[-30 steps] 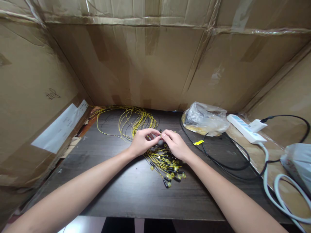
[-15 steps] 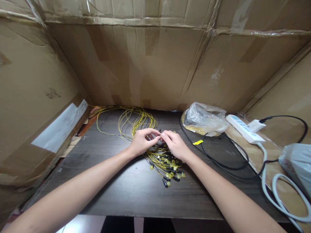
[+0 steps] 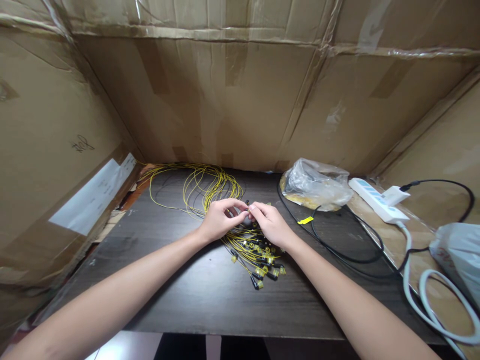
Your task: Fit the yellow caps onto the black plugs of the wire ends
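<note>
A bundle of thin yellow wires (image 3: 204, 185) loops across the back of the dark table (image 3: 180, 290) and runs under both hands. The wire ends carry small black and yellow connectors (image 3: 262, 260), heaped just in front of my right hand. My left hand (image 3: 221, 220) and my right hand (image 3: 270, 224) meet fingertip to fingertip above that heap. Both pinch a small dark piece on a wire end; the piece is too small to name.
Cardboard walls (image 3: 240, 100) close in the table on three sides. A clear plastic bag (image 3: 317, 184) lies at the back right beside a black cable (image 3: 348, 255) with a yellow tag (image 3: 306, 220). A white power strip (image 3: 377, 199), white cord and another bag (image 3: 457, 255) are at right.
Almost nothing differs: both hands stay pinched together over the connector heap, with only tiny finger shifts.
</note>
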A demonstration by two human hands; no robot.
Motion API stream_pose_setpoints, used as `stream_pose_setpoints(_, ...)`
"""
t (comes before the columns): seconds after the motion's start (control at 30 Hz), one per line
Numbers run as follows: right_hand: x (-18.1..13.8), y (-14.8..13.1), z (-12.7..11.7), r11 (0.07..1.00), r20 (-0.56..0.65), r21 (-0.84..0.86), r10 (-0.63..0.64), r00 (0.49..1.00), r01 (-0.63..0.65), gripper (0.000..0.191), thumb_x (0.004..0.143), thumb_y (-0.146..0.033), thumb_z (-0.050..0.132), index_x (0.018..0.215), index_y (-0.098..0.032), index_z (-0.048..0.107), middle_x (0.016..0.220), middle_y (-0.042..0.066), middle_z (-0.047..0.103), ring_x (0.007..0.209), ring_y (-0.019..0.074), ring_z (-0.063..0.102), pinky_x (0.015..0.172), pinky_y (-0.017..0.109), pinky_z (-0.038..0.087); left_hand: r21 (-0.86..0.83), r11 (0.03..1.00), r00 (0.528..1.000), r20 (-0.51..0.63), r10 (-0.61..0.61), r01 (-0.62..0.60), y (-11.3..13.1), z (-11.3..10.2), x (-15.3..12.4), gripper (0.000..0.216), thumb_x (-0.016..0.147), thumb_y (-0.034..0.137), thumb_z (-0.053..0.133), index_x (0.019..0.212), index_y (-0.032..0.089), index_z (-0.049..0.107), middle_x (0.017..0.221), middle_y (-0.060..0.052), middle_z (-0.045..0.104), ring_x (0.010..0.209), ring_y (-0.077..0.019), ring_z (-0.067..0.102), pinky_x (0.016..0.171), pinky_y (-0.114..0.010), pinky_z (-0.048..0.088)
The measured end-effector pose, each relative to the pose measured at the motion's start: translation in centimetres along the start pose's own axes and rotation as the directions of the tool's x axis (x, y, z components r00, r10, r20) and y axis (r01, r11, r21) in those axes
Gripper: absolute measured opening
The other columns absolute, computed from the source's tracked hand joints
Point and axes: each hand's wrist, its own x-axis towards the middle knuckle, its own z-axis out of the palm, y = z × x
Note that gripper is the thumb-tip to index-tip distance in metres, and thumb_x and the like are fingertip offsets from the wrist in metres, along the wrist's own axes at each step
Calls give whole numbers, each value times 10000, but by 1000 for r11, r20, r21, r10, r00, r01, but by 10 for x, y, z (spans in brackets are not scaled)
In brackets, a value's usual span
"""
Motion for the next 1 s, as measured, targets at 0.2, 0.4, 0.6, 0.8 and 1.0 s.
stream_pose_setpoints(0.2, -1, -3, 0, 999, -67, -19, -37, 997, 35, 245, 966, -345, 478, 806, -196, 589, 796, 22, 624, 772, 174, 562, 733, 294, 421, -16, 999, 999, -13, -42, 41, 1, 0, 1, 140, 813, 259, 700, 875, 139, 736, 761, -28, 733, 589, -96, 597, 561, -191, 490)
stream_pose_setpoints(0.4, 0, -1, 0, 1000, -32, 12, 12, 999, -12, 292, 974, -367, 463, 779, -187, 583, 742, 13, 608, 711, 165, 547, 680, 289, 410, -14, 1000, 1000, -5, -21, 21, 0, -1, 2, 165, 835, 276, 699, 912, 146, 766, 779, -39, 743, 614, -103, 610, 579, -202, 500)
stream_pose_setpoints(0.6, -1, -2, 1, 1000, -36, -15, -10, 999, 10, 354, 1003, -364, 420, 726, -192, 559, 727, 13, 600, 719, 163, 556, 697, 286, 411, -9, 1000, 1000, -13, -24, 24, 0, 0, 1, 141, 820, 259, 705, 885, 143, 753, 778, -38, 741, 593, -101, 606, 567, -203, 501)
stream_pose_setpoints(0.8, -1, -4, 0, 1000, -75, -7, -11, 997, 11, 156, 927, -320, 542, 843, -199, 594, 794, 11, 619, 741, 165, 555, 679, 275, 413, -11, 999, 998, -17, -53, 52, 0, -1, 2, 161, 818, 290, 715, 885, 149, 755, 771, -36, 738, 598, -106, 605, 554, -201, 492)
stream_pose_setpoints(1.0, 0, 0, 0, 1000, -8, -12, 1, 1000, -1, 389, 1003, -362, 398, 690, -189, 550, 685, 7, 583, 693, 157, 545, 682, 284, 402, -15, 1000, 1000, -4, -11, 11, 0, 0, 1, 164, 820, 282, 706, 888, 141, 756, 791, -46, 743, 582, -95, 593, 548, -196, 489)
